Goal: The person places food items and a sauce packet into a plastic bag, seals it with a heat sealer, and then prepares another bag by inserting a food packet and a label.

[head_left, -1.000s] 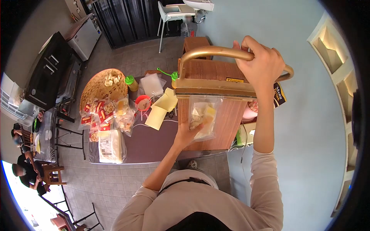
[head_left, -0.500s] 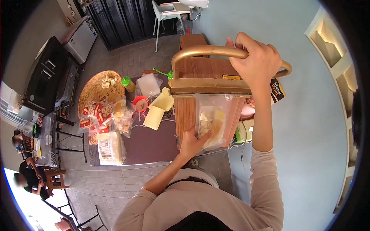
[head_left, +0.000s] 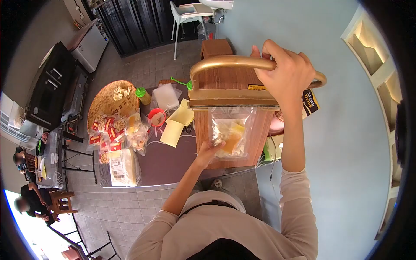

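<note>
I am keeping my right hand (head_left: pixel 288 76) on the gold handle (head_left: pixel 234 61), its fingers wrapping around the tube. The clear bag (head_left: pixel 234 136), showing pale pieces and something yellow-orange inside, is now lying straighter than a moment earlier on the wooden box (head_left: pixel 258 141), its top edge meeting the metal bar (head_left: pixel 234 102). My left hand (head_left: pixel 206 153) is now touching nearer the bag's lower left side; I cannot tell whether its fingers are pinching the plastic or only pressing it. That shift is leaving more of the bag in view, and I judge it is sitting more squarely along the bar. Beside the box, yellow paper (head_left: pixel 171 132) and a red strainer (head_left: pixel 156 117) are resting on the table (head_left: pixel 162 162); farther left, filled packets (head_left: pixel 113 129) are lying by a woven basket (head_left: pixel 100 102).
</note>
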The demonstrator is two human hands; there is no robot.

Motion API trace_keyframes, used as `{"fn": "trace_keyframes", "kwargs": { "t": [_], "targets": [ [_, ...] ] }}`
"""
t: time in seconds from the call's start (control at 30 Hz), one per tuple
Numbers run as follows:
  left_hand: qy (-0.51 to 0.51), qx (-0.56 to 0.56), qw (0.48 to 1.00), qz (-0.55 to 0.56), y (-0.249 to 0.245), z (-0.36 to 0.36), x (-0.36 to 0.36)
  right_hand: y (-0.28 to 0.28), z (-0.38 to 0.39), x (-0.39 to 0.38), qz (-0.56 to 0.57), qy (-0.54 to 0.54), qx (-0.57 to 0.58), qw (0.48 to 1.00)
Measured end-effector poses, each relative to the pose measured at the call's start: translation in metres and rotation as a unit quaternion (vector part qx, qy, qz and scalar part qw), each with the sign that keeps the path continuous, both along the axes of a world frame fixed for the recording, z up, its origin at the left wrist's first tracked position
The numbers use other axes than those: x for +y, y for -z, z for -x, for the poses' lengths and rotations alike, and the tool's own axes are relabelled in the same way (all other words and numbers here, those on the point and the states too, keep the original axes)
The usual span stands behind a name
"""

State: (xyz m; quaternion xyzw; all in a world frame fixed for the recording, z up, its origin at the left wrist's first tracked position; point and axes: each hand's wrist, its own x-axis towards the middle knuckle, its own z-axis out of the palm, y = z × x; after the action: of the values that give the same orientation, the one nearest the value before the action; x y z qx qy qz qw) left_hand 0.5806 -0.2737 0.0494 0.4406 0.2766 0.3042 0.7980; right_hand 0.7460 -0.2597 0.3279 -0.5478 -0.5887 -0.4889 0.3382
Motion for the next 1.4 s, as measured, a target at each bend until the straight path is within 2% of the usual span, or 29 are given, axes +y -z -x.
{"fn": "trace_keyframes", "kwargs": {
  "t": [0.07, 0.1, 0.17, 0.2, 0.27, 0.47, 0.77, 1.0, 1.2, 1.3, 1.37, 1.4],
  "targets": [
    [0.016, 0.079, 0.996, 0.025, 0.012, 0.002, 0.007, 0.000, 0.000, 0.000, 0.001, 0.002, 0.000, 1.000],
    [0.015, 0.079, 0.996, 0.026, 0.013, 0.001, 0.007, 0.000, 0.000, 0.000, 0.001, 0.002, 0.001, 1.000],
    [-0.024, -0.014, 0.999, 0.035, 0.014, -0.003, 0.009, 0.000, 0.000, 0.000, 0.005, 0.002, 0.002, 1.000],
    [-0.024, -0.014, 0.999, 0.036, 0.013, -0.004, 0.010, 0.000, 0.000, 0.000, 0.008, 0.004, 0.003, 1.000],
    [-0.057, -0.061, 0.996, -0.026, 0.010, -0.005, 0.012, 0.000, 0.000, 0.000, 0.003, 0.003, 0.001, 1.000],
    [-0.020, -0.045, 0.999, 0.018, 0.011, -0.003, 0.015, 0.004, -0.002, 0.002, -0.006, 0.005, -0.004, 1.000],
    [-0.019, -0.044, 0.998, 0.029, 0.027, -0.004, 0.019, 0.010, 0.001, -0.008, -0.023, -0.011, -0.005, 1.000],
    [-0.025, -0.051, 0.998, 0.001, 0.013, -0.003, 0.017, 0.017, 0.013, -0.028, -0.010, -0.011, -0.002, 1.000],
    [-0.024, -0.020, 1.000, 0.001, 0.027, -0.005, 0.019, 0.044, 0.018, -0.049, -0.030, -0.018, -0.019, 0.999],
    [-0.048, -0.084, 0.995, -0.008, 0.018, -0.006, 0.015, 0.065, 0.028, -0.075, 0.019, 0.008, -0.005, 1.000],
    [-0.048, 0.011, 0.999, -0.019, 0.009, -0.006, 0.016, 0.085, 0.033, -0.093, 0.047, 0.032, -0.016, 0.998],
    [-0.023, -0.014, 1.000, -0.001, 0.007, -0.004, 0.016, 0.095, 0.035, -0.101, 0.047, 0.031, -0.015, 0.998]
  ]
}}
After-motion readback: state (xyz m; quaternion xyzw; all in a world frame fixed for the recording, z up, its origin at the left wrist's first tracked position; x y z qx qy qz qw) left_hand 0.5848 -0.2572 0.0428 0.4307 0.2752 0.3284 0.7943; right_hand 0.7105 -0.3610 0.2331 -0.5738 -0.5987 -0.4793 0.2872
